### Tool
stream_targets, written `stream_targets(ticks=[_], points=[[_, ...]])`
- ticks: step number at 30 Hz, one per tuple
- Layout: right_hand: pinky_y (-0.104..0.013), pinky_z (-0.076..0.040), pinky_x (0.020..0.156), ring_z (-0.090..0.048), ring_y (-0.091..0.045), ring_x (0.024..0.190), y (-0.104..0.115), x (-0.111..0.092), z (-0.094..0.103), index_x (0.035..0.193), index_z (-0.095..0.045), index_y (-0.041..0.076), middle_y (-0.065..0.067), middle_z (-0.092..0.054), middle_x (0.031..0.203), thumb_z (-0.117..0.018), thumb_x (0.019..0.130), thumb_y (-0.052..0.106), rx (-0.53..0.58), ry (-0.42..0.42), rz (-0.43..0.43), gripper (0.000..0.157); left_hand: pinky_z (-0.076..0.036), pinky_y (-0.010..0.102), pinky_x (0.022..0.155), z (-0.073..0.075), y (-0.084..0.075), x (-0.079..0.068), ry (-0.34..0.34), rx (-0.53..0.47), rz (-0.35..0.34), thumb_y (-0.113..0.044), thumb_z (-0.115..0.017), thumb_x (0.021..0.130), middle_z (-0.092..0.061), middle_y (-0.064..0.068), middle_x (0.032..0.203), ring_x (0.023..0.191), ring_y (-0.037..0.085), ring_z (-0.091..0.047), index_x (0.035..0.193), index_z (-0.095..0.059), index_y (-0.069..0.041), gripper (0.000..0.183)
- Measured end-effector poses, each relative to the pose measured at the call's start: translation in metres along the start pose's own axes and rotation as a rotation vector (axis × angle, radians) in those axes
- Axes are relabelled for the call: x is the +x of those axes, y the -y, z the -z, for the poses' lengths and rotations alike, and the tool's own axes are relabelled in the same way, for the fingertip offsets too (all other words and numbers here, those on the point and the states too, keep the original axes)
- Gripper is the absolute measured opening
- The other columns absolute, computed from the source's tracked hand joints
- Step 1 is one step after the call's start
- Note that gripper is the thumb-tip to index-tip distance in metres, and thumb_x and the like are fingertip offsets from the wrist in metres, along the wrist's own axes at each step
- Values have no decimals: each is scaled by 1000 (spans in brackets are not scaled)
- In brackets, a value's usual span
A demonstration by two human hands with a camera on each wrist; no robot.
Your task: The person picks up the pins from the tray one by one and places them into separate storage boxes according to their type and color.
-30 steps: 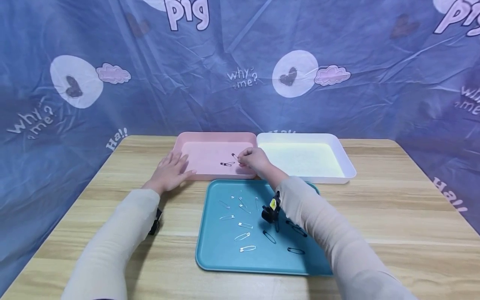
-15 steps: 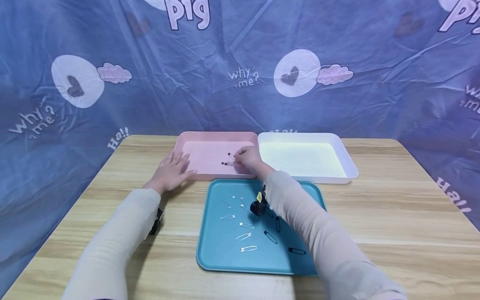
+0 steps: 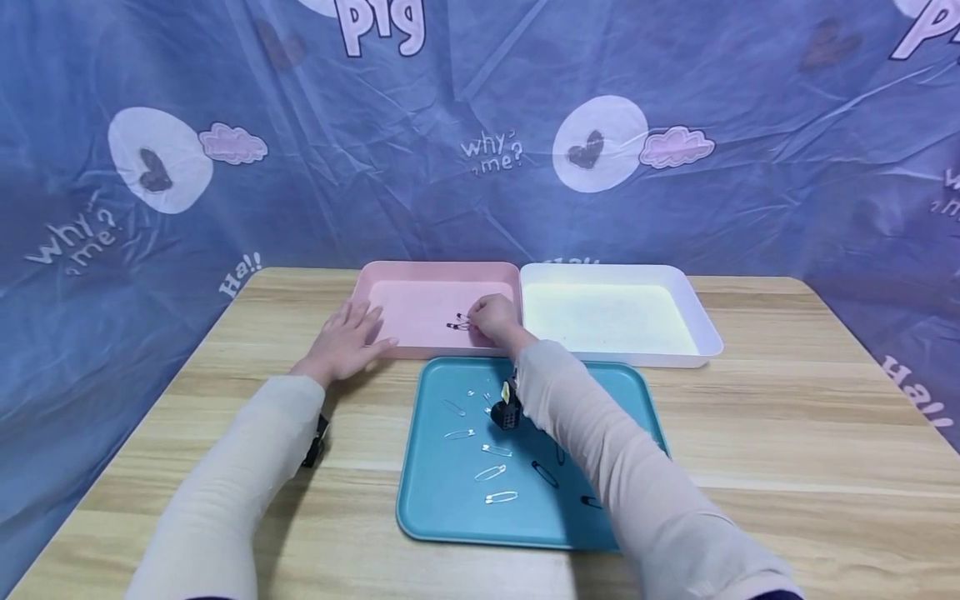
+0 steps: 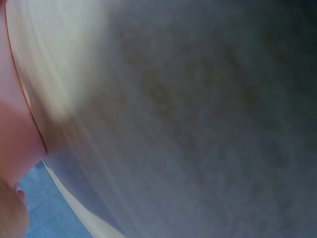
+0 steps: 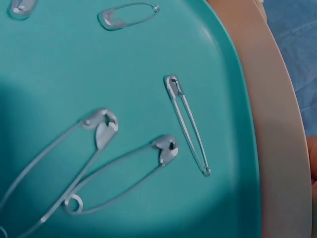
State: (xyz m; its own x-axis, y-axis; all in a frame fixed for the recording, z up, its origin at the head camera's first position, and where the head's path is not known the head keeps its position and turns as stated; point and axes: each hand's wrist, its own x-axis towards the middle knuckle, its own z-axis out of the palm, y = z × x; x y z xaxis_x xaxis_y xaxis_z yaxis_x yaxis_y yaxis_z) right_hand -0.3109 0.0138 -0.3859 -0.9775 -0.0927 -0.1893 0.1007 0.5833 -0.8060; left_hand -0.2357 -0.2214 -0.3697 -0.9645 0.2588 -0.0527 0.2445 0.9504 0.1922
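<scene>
In the head view my right hand (image 3: 495,317) reaches into the pink tray (image 3: 405,350) at its right side. Thumb and fingers pinch a black safety pin (image 3: 462,316), whose head end shows past the fingertips. Just below it, other dark safety pins (image 3: 455,326) lie on the tray floor; how many is hard to tell. My left hand (image 3: 345,343), fingers spread, rests at the left front corner of the pink tray. Silver safety pins (image 5: 188,126) lie on the teal tray (image 5: 218,99) beneath the right wrist, two of them overlapping.
A white tray (image 3: 693,312) stands against the pink tray's right side. Nearer the body, the teal tray also carries black safety pins (image 3: 544,474), partly covered by the right forearm. A patterned blue cloth (image 3: 420,192) hangs behind the wooden table (image 3: 787,417).
My right hand has moved slightly left and lowered the black safety pin toward the pins on the pink tray's floor. The left hand stays at the tray corner.
</scene>
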Motion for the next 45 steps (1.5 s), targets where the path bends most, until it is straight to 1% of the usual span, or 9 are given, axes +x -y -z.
stream_targets(ticks=[2, 5, 10, 15, 24, 29, 34, 40, 45], points=[[-20, -41, 47, -51, -13, 56, 5, -10, 4, 84, -64, 1, -6, -58, 69, -54, 82, 3, 2, 3, 1, 11, 0, 50, 100, 0, 0, 0, -1, -2, 1, -55, -31, 86, -8, 18, 142, 127, 37, 5, 139, -14, -8, 72], [-19, -40, 46, -50, -12, 56, 7, -15, 6, 84, -64, 0, -6, -56, 70, -53, 82, 2, 14, 8, 8, 11, 0, 50, 100, -1, 0, 1, -4, -2, 2, -57, -29, 86, -7, 18, 142, 127, 37, 4, 139, -15, -8, 73], [-18, -41, 47, -52, -12, 58, 6, -14, 7, 84, -64, -2, -8, -58, 75, -54, 81, 0, 2, 9, 30, 11, 0, 48, 101, -2, 1, 1, 6, 19, 15, -61, -25, 84, -6, 17, 142, 127, 37, 6, 139, -14, -8, 77], [-18, -40, 49, -51, -13, 60, 7, -16, 11, 82, -64, -4, -10, -59, 74, -52, 82, 1, -1, -1, 62, 13, 1, 48, 101, -2, 2, 1, 8, 22, 22, -62, -25, 84, -6, 17, 142, 127, 37, 5, 139, -15, -8, 78], [-17, -39, 49, -50, -12, 60, 10, -28, 26, 86, -64, -3, -9, -60, 75, -54, 82, 5, 12, 39, 107, 13, 0, 48, 101, -2, 3, 1, -3, 6, 15, -59, -28, 84, -7, 17, 142, 127, 37, 4, 138, -16, -8, 76], [-19, -41, 50, -51, -14, 61, 12, -36, 31, 88, -64, -3, -8, -59, 72, -56, 82, 5, 52, 56, 116, 13, -1, 49, 101, -2, 3, 1, -4, 15, 9, -60, -27, 84, -7, 18, 142, 127, 38, 3, 138, -16, -7, 76], [-22, -47, 58, -56, -15, 67, 12, -46, 38, 90, -63, -2, -9, -60, 81, -55, 83, 6, 92, 79, 89, 13, -1, 49, 101, -2, 1, 2, 5, 11, 5, -58, -28, 85, -7, 18, 142, 127, 38, 3, 139, -15, -8, 74], [-29, -49, 70, -60, -22, 78, 13, -58, 53, 93, -60, -4, -14, -58, 95, -53, 84, 5, 174, 112, 71, 14, 0, 49, 101, 1, -1, 0, 16, 4, 4, -56, -30, 86, -6, 19, 142, 126, 38, 4, 139, -14, -7, 73], [-30, -49, 70, -60, -22, 79, 8, -66, 61, 93, -60, -2, -12, -58, 94, -52, 85, 8, 134, 135, 73, 15, 0, 49, 101, 2, 0, 0, 16, 2, 4, -56, -30, 86, -7, 19, 141, 127, 38, 4, 138, -14, -7, 74]])
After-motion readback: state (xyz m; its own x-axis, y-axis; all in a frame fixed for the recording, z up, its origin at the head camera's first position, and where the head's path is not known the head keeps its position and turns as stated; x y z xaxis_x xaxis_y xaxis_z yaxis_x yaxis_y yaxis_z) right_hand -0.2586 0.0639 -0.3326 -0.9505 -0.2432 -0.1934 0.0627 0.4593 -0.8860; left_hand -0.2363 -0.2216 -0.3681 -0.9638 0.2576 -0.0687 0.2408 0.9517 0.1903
